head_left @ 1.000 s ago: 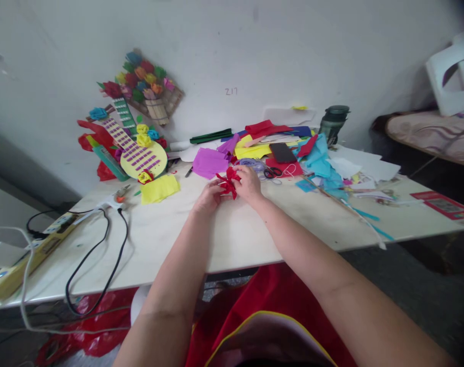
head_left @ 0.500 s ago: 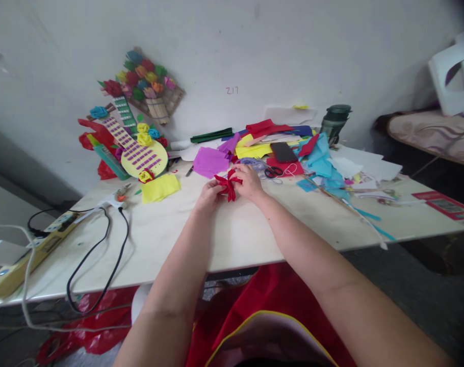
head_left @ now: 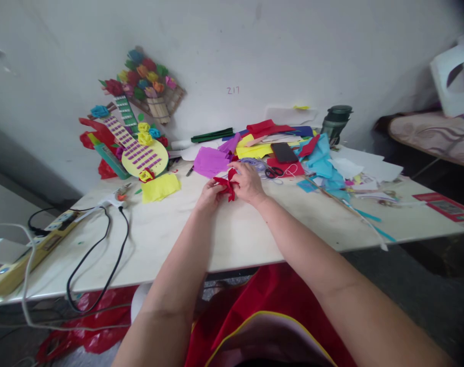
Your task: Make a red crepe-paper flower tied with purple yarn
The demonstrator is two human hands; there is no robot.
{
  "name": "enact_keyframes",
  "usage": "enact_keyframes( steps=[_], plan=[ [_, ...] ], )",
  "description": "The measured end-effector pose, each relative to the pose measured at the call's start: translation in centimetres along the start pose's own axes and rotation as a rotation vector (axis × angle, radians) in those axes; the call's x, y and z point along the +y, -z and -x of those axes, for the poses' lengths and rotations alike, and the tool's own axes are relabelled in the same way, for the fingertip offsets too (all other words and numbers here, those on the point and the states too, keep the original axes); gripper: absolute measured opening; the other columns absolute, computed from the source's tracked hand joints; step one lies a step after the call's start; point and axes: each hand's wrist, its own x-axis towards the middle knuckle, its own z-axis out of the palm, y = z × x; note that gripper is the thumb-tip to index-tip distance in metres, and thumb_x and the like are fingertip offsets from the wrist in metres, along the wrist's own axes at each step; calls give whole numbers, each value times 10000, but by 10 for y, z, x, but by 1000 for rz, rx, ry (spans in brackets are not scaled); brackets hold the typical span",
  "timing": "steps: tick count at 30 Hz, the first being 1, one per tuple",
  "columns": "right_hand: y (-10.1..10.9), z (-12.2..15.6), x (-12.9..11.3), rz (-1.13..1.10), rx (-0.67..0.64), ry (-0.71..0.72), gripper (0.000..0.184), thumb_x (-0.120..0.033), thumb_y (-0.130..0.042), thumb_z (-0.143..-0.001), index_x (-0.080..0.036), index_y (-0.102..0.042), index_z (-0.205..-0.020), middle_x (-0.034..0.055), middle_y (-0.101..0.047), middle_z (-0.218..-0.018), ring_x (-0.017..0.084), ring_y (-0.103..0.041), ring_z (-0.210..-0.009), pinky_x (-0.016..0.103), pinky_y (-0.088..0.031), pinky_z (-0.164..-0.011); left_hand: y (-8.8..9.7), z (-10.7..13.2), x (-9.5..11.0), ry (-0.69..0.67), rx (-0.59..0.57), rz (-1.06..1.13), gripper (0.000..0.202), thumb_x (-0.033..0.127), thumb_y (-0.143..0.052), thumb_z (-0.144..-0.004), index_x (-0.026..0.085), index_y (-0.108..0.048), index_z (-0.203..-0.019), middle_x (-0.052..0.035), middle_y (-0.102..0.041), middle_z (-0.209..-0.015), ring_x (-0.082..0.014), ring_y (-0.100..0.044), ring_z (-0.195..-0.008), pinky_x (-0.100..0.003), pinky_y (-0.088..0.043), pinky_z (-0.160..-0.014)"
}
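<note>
The counter (head_left: 171,250) offers room to draw back toward its near edge; on the far-edge side, purple paper (head_left: 209,162) limits reaching forward. The left hand (head_left: 209,196) and right hand (head_left: 249,183) both pinch, each in a narrow grip, the bunched red paper (head_left: 229,191), roughly midway between the side edges; uneven pulling might tear it. Swinging rightward could jostle the nearby scissors (head_left: 274,173).

Left hand (head_left: 209,197), right hand (head_left: 249,184), both pinching a red piece (head_left: 231,193), probably paper; scissors (head_left: 274,173) nearby
</note>
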Motion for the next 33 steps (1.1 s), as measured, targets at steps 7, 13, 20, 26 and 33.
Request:
enact_keyframes(
  steps=[7, 13, 20, 26, 33],
  plan=[
    [3, -1, -2, -134, 2, -24, 135, -158, -555, -675, -182, -655, -763, 76, -530, -1256, 264, -480, -1050, 426, -351, -917, 4, -3, -1, -6, 26, -38, 256, 137, -637, -534, 131, -554, -776, -7, -619, -613, -124, -570, -507, -236, -484, -447],
    [2, -2, 6, -202, -3, -75, 174, -174, -561, -669, -190, -666, -807, 70, -536, -1237, 257, -487, -1059, 421, -345, -930, 5, -4, 0, -4, 42, -51, 237, 151, -635, -529, 138, -556, -752, 5, -603, -586, -123, -558, -491, -232, -457, -418],
    [-3, -2, 6, -139, -17, -93, 90, -202, -591, -719, -204, -679, -736, 64, -606, -1155, 250, -503, -1025, 418, -366, -907, 6, -4, 0, 0, 20, -79, 233, 169, -663, -542, 137, -569, -753, 2, -610, -595, -122, -561, -493, -239, -452, -449],
    [-7, -2, 12, -144, 17, -109, 89, -175, -595, -714, -204, -675, -686, 67, -614, -1140, 247, -516, -1012, 424, -388, -888, -1, 2, 4, -7, 5, -109, 253, 166, -656, -533, 138, -570, -770, -2, -623, -629, -133, -572, -512, -250, -448, -458],
    [-4, 0, 4, -96, 17, -84, 116, -150, -564, -725, -183, -660, -669, 78, -615, -1153, 252, -517, -993, 417, -395, -878, 3, -1, 1, -12, -11, -123, 270, 185, -659, -536, 140, -574, -789, -5, -627, -656, -130, -571, -527, -242, -444, -456]
  ],
)
